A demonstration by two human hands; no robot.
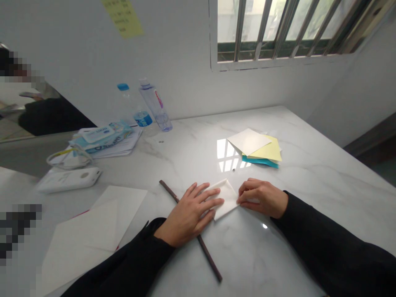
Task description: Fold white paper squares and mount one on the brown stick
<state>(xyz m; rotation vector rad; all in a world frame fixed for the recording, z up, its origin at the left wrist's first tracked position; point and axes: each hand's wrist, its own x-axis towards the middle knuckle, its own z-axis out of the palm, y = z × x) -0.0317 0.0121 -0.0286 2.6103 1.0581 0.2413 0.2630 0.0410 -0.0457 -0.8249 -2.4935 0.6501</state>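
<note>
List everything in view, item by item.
folded white paper: one, white, on the marble table between the hands
thin stick: one, dark brown, on the table, passing under the left hand
paper stack: one, white, yellow and teal, far side of the table
large paper sheets: at least two, white, near left of the table
plastic bottles: two, clear, far left of the table
packet: one, blue and white, on papers, far left
handheld device: one, white, left of the table
sticky note: one, yellow, on the wall
barred window: one, grey frame, upper right wall
left hand: one, bare, flat on the folded white paper
right hand: one, bare, touching the paper's right edge
</note>
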